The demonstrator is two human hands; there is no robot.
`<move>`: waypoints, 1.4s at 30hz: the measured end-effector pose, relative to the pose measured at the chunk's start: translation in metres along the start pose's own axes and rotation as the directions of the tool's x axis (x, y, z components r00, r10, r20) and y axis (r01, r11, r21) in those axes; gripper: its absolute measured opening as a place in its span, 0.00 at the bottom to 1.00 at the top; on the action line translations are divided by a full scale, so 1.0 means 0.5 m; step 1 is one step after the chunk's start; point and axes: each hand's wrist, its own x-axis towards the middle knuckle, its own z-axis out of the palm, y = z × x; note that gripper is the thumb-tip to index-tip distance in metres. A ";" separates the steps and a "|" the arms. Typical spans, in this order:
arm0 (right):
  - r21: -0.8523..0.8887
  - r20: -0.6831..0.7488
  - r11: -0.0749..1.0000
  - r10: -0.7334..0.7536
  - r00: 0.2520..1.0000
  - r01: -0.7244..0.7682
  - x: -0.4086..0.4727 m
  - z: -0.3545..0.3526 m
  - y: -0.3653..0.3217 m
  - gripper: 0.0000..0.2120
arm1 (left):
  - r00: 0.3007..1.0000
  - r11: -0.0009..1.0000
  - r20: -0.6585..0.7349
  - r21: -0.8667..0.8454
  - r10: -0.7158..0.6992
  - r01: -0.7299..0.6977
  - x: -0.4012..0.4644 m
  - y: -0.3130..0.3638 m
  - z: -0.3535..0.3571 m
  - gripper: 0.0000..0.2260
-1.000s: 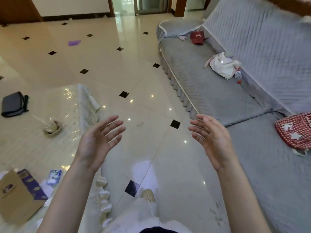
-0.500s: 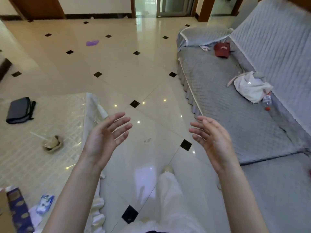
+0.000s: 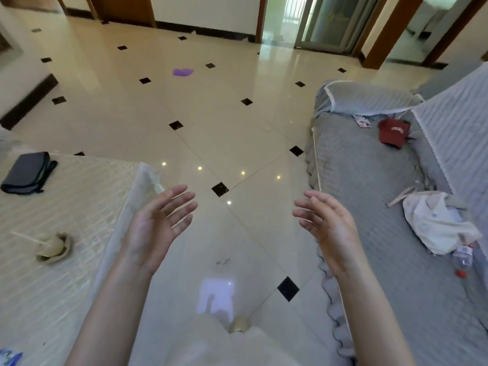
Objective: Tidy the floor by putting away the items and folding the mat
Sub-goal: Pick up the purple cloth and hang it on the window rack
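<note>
Cream woven mat [image 3: 66,233] lies flat on the floor to my left, and in the head view my left hand [image 3: 155,223] and right hand [image 3: 327,228] hover over bare tile with fingers released, grasping nothing. I'd judge it best to clear the mat before folding. On it I count one dark pouch [image 3: 27,173], one crushed cup [image 3: 52,248] and one blue wrapper [image 3: 9,356]; one purple scrap [image 3: 183,72] lies far off.
</note>
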 end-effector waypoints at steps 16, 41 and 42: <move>-0.003 0.068 0.996 0.086 0.994 -0.086 0.518 0.240 -0.053 0.07 | 0.991 0.998 -0.119 0.039 0.053 -0.049 0.462 0.200 0.037 0.11; -0.059 0.188 0.992 0.120 0.975 -0.111 1.295 0.562 -0.228 0.08 | 0.979 0.997 -0.188 0.012 0.079 -0.078 1.193 0.518 0.226 0.10; -0.055 0.195 0.992 0.123 0.973 -0.114 1.331 0.566 -0.243 0.08 | 0.978 0.996 -0.188 0.011 0.085 -0.085 1.225 0.532 0.244 0.11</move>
